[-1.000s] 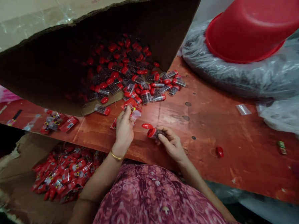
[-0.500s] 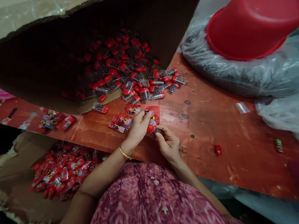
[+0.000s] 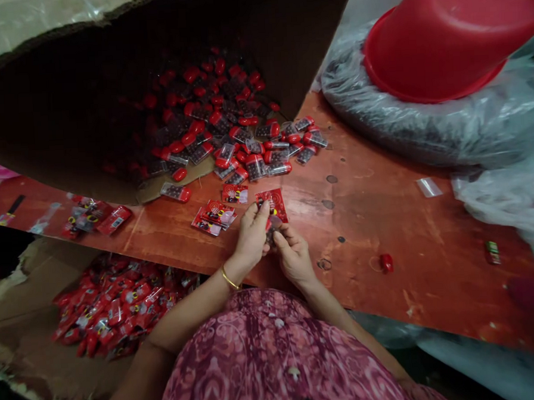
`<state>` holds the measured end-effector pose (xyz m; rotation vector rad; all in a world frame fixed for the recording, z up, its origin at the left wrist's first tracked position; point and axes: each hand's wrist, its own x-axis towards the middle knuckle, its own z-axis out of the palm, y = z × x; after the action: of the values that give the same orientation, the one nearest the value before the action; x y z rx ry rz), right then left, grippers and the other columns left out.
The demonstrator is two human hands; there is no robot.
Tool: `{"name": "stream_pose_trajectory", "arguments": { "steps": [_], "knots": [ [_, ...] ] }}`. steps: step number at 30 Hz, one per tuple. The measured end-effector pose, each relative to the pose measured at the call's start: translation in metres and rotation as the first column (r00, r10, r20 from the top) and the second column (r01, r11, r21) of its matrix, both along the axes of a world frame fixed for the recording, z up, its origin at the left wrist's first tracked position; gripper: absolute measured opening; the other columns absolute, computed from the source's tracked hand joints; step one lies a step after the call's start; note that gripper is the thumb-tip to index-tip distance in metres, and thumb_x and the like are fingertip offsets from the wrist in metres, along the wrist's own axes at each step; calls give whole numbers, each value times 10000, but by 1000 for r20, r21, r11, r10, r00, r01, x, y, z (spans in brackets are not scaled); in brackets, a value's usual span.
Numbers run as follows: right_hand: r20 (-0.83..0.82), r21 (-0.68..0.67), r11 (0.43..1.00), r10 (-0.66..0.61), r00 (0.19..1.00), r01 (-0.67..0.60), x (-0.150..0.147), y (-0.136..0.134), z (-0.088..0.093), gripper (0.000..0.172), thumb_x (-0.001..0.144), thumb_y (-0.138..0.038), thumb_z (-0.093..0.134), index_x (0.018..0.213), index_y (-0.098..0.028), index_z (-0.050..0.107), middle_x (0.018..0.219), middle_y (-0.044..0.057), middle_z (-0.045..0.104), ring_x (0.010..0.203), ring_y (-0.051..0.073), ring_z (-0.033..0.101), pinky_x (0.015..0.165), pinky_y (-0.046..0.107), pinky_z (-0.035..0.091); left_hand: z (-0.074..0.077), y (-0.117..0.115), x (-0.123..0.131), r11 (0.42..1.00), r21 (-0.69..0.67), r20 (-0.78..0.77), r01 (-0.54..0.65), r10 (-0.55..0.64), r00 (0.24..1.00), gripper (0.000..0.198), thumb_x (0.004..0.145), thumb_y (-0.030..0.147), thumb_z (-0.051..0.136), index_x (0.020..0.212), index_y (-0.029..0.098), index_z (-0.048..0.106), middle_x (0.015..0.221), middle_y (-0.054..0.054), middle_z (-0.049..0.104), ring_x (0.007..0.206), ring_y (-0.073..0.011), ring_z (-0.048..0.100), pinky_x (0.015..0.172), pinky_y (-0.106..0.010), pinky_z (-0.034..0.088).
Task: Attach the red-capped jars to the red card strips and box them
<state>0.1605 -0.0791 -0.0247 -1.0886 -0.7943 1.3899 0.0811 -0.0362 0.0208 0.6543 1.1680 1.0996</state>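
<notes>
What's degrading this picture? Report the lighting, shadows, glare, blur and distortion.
In the head view, the light is dim and warm; the box interior falls into deep shadow, darkening the packs; the table carries a soft sheen; wide-angle distortion appears to bow its edge; the left hand and right hand look slightly soft.

A cardboard box [image 3: 64, 97] lies on its side at the back left of a wooden table [image 3: 388, 295], plastic containers [image 3: 256, 168] spilling from its mouth. Printed cards [image 3: 212, 218] lie just before them. At back right, an upturned basin [image 3: 446, 35] tilts on a plastic-wrapped bundle [image 3: 407, 133]. Packets [image 3: 116, 309] fill an open carton [image 3: 26, 308] below the table's near left edge.
</notes>
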Motion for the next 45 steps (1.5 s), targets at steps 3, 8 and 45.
{"name": "stream_pose_trajectory", "arguments": {
  "steps": [3,8,45],
  "knots": [
    [-65,-30,995,91,994,-93,5,4,4,334,716,-481,678,926,-234,601,739,-27,638,493,80,569,466,207,513,9,13,-4,999,-19,132,-33,35,991,386,667,514,682,637,192,471,486,84,414,395,-53,337,417,-209,258],
    [1,-20,998,63,998,-63,11,0,8,374,712,-500,677,952,-224,601,765,-15,647,472,86,587,442,215,516,15,26,-20,996,51,135,-72,64,989,395,552,445,783,558,157,514,510,60,499,469,-51,415,486,-200,326],
    [197,27,993,109,974,-117,22,-2,29,248,743,-408,663,900,-216,650,716,-20,620,425,69,521,409,201,448,11,11,-52,996,10,-92,93,-92,992,389,622,527,708,577,150,619,578,1,590,570,-118,512,579,-239,406]
  ]
}}
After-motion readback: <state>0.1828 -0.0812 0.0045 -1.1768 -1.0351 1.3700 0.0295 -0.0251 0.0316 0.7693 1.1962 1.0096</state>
